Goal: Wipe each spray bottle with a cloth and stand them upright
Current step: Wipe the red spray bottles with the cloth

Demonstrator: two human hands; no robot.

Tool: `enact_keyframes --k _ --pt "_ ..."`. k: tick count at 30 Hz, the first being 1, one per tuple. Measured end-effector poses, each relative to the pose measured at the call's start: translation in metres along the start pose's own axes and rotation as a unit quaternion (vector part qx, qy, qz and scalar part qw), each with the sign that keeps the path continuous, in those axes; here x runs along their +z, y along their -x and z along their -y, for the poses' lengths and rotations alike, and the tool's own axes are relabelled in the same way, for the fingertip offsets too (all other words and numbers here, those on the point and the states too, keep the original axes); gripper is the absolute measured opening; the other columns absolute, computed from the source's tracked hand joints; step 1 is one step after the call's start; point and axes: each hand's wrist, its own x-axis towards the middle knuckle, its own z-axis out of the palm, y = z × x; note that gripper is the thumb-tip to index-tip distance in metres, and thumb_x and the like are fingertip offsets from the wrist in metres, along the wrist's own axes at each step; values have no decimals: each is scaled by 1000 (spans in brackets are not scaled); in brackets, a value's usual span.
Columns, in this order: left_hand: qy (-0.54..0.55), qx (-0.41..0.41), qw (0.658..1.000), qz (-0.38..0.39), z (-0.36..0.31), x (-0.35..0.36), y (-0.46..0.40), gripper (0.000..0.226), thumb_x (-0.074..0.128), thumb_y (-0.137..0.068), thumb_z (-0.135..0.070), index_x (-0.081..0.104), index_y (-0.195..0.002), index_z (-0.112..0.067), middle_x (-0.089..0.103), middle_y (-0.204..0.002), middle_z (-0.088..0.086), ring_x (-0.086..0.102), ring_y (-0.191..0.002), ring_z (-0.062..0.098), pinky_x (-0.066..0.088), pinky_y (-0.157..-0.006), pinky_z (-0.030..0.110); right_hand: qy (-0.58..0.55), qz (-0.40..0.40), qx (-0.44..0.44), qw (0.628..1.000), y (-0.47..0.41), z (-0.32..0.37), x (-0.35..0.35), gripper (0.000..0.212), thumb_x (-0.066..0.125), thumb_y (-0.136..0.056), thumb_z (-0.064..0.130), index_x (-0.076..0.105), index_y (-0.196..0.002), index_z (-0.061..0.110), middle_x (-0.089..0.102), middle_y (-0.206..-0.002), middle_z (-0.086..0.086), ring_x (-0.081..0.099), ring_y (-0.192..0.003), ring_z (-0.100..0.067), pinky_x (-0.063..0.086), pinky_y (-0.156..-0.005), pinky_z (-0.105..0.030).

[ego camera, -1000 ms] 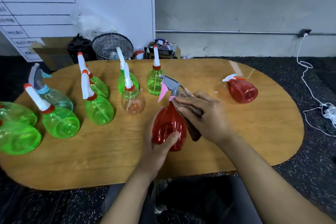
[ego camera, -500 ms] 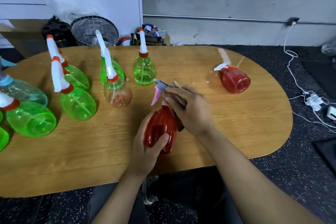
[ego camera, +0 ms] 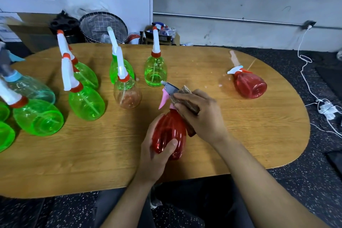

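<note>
While left hand (ego camera: 157, 155) grips red bottle (ego camera: 170, 131), right hand (ego camera: 201, 114) presses cloth (ego camera: 187, 92)

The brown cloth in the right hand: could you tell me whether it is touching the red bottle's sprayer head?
Touching. The head view shows the cloth pressed against the grey sprayer head, no gap.

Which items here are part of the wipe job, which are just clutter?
Job:
- red bottle, held by left hand
- brown cloth in right hand
- red bottle lying on its side
- green bottles

Clutter:
- wire basket
- white cable
- cardboard box
</note>
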Motion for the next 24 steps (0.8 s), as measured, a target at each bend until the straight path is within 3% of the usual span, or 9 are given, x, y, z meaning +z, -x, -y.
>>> enact_keyframes --k 5,10,16,20,22,24 --pt "5 -9 1000 -3 1 0 1 73 72 -88 -38 46 -154 -21 60 -144 -6 58 -136 19 52 -103 23 25 -48 33 998 -8 0 -3 34 65 -98 45 75 -125 27 68 -107 9 67 -88 -9 59 -69 -40" --pt "13 -15 1000 -7 1 0 1 74 73 -88 -38 45 -154 -20 61 -142 -7 58 -135 19 53 -102 24 18 31 -38 999 -8 8 1 32 65 -98 44 75 -123 28 63 -105 15 62 -85 -2 58 -68 -34" --pt "-2 -21 1000 -6 4 -1 2 77 76 -87 -40 44 -155 -22 59 -145 -5 57 -137 19 54 -102 24 49 -31 -9 998 -24 13 3 29 66 -100 45 75 -123 29 67 -107 12 66 -83 -6 58 -65 -37" --pt "-16 -14 1000 -4 4 -1 2 76 76 -88 -37 44 -155 -17 62 -141 2 60 -133 29 57 -104 44 97 110 -115 983 -16 18 7 25 64 -100 43 76 -119 32 65 -107 11 63 -86 -6 57 -67 -35" --pt "-27 -14 1000 -4 6 -2 2 76 76 -89 -38 45 -155 -18 61 -142 2 58 -135 29 56 -106 47 120 109 -129 978 -18 18 4 25 62 -100 44 76 -119 34 64 -107 11 63 -84 -8 57 -64 -35" --pt "-35 -17 999 -2 7 -2 2 75 76 -88 -40 45 -155 -22 58 -146 -2 56 -138 24 55 -107 46 118 44 -90 988 -25 15 0 23 67 -99 41 75 -120 33 65 -107 11 65 -80 -9 58 -61 -35"
